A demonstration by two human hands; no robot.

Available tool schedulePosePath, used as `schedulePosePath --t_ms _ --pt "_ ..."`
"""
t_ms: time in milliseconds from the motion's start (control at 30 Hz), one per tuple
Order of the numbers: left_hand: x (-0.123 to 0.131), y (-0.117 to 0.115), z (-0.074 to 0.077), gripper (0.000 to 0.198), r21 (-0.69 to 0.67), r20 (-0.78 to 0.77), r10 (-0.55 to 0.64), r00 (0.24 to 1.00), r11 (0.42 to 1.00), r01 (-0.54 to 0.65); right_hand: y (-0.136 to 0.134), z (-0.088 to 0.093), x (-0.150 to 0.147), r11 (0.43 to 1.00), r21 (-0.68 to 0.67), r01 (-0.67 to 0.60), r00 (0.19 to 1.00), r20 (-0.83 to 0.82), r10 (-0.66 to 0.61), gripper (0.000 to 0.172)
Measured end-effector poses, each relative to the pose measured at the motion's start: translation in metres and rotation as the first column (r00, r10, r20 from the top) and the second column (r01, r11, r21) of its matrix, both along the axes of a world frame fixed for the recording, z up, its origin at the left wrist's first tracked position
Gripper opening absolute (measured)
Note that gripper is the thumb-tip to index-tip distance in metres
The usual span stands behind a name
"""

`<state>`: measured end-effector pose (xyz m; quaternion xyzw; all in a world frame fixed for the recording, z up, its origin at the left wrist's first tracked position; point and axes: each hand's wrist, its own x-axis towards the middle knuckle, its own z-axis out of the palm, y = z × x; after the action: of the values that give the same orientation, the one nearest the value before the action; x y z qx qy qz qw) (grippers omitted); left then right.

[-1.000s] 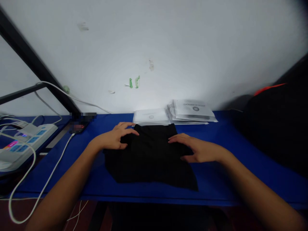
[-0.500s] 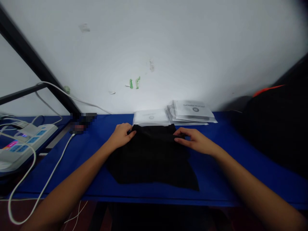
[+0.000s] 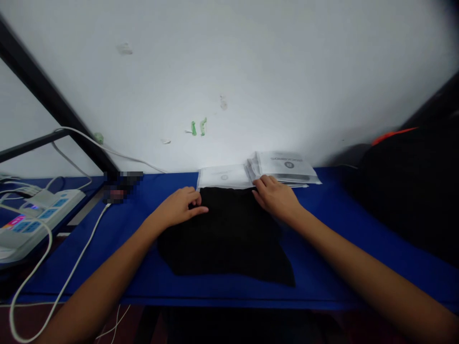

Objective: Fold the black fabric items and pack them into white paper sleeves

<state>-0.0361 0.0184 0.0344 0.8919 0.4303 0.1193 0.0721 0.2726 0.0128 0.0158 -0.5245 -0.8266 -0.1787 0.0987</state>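
Note:
A black garment (image 3: pixel 229 239), its exact kind unclear, lies flat on the blue table (image 3: pixel 330 267), its narrower straight edge toward the wall and its wider edge toward me. At its upper left corner is my left hand (image 3: pixel 181 205), the thumb resting on the cloth and held apart from the curled fingers. My right hand (image 3: pixel 278 196) has its fingers and thumb closed at the upper right corner, on the cloth's edge. Just beyond the garment are white printed plastic bags (image 3: pixel 224 177), with more bags stacked (image 3: pixel 287 165) to the right.
A white power strip (image 3: pixel 46 215) with cables stands at the left, and a white cable (image 3: pixel 77 260) loops over the table's left side. A large black item (image 3: pixel 412 191) with an orange edge takes up the right. The white wall (image 3: pixel 229 71) rises behind the table.
My right hand has moved slightly left and away from me, onto the garment's top corner. The top edge now lies flatter and straighter. My left thumb has spread from the fingers.

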Motion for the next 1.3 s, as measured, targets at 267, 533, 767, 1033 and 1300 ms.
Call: schedulePosePath --t_ms 267,533,767,1033,1300 --pt "-0.014 -0.001 0.0 0.064 -0.302 -0.04 0.071 0.997 0.95 -0.08 -0.032 -0.005 0.007 0.865 -0.333 -0.376 0.921 -0.235 0.31 0.041" --pt "-0.015 -0.009 0.009 0.022 -0.213 -0.183 -0.039 0.982 0.977 0.0 -0.039 -0.005 0.011 0.853 -0.332 -0.402 0.909 -0.254 0.33 0.021" --pt "-0.015 -0.015 0.009 0.006 -0.174 -0.203 -0.047 0.978 0.985 0.011 -0.048 -0.004 0.009 0.893 -0.157 -0.422 0.906 -0.049 0.42 0.019" --pt "-0.014 -0.055 0.038 0.004 -0.081 0.009 -0.227 0.974 0.97 0.227 -0.083 0.024 0.022 0.74 -0.279 -0.611 0.776 -0.393 0.493 0.02" --pt "-0.016 -0.098 0.048 0.015 -0.495 -0.017 -0.188 0.982 0.855 0.155 -0.098 0.028 0.028 0.537 -0.582 -0.611 0.777 -0.573 0.262 0.017"
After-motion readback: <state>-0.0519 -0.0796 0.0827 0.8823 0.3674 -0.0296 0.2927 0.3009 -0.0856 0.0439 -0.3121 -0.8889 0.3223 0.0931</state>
